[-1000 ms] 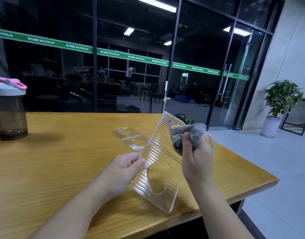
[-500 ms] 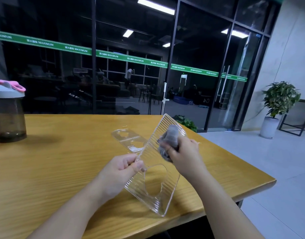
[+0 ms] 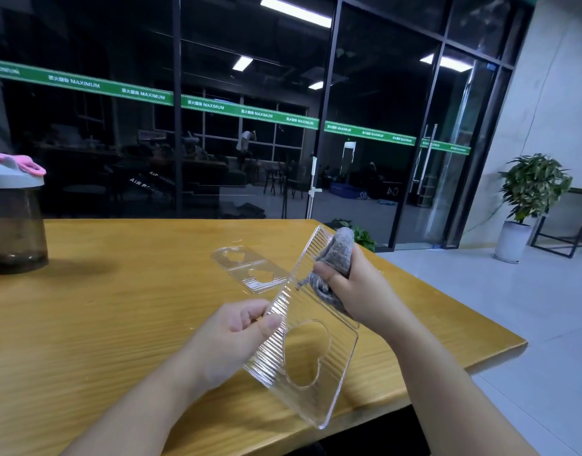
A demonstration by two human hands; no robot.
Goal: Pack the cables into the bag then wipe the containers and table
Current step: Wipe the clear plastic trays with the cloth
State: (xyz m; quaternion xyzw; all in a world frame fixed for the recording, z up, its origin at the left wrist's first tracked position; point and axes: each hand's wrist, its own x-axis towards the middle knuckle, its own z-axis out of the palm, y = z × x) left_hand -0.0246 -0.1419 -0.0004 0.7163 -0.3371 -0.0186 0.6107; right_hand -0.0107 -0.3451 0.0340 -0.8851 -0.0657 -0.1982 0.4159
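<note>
A clear ribbed plastic container (image 3: 316, 383) with a heart-shaped cutout is held tilted above the wooden table (image 3: 102, 324). My left hand (image 3: 230, 337) pinches its left edge between thumb and fingers. My right hand (image 3: 355, 287) grips a bunched grey cloth (image 3: 335, 258) and presses it against the container's upper inner face. A second clear ribbed piece (image 3: 250, 268) with heart cutouts lies flat on the table just behind. No cables or bag are in view.
A smoky bottle (image 3: 14, 222) with a white lid and pink strap stands at the table's far left. The table's right edge drops to a tiled floor. A potted plant (image 3: 526, 199) stands by the glass wall at the right.
My right hand brought the cloth from the container's far right edge onto its inner face and has rubbed it down along the ribs. My left hand keeps its hold.
</note>
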